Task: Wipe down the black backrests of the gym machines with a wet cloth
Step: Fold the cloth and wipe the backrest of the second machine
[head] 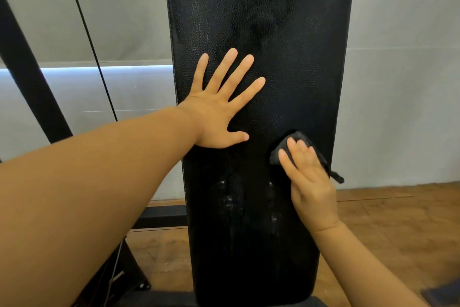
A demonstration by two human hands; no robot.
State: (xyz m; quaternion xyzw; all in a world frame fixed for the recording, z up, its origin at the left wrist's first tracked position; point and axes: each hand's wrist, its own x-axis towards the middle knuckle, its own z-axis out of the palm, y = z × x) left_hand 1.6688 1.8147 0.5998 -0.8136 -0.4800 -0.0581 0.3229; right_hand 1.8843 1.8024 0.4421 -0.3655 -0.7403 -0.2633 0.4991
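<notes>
A tall black padded backrest (pixel 261 32) fills the middle of the view, with pale streaks on its lower part. My left hand (pixel 219 110) lies flat on the pad near its left edge, fingers spread and straight. My right hand (pixel 308 182) presses a dark grey cloth (pixel 296 140) against the pad near its right edge, fingers laid straight over it. A corner of the cloth hangs off past the pad's right side.
A black machine frame post (pixel 27 70) slants at the left beside a thin black cable (pixel 92 42). A grey wall (pixel 398 70) stands behind. Wooden floor (pixel 398 232) shows at the lower right, with a black base bar (pixel 161 217) at the lower left.
</notes>
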